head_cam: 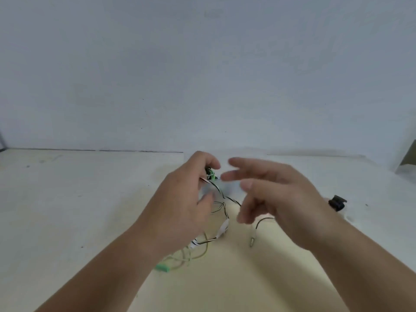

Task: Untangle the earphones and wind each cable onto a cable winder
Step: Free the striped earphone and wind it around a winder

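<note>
Step in hand: by my judgement, partway through untangling; cables are still crossed on the table (67, 199), so the sorting is not finished.
Left hand (180, 203): raised above the table, fingers and thumb curled round a small green piece (209, 173) with thin cable wrapped on it. It is probably a winder, but too blurred to be sure.
Right hand (276, 194): just beside the left hand, fingers spread and loosely bent, holding nothing; blurred.
Striped cable (221, 194): black and white, running from the left hand's grip down to the table, where it crosses the green cable.
Green cable (193, 255): loose loops on the table under the left wrist.
Metal plug (251, 240): lying on the table below the right hand.
Black clip (337, 202): on the table well to the right, apart from the cables; possibly a second winder.
Next move: probably the right hand takes the striped cable near the green piece and leads it free of the green loops, pulling gently so no knot tightens.
</note>
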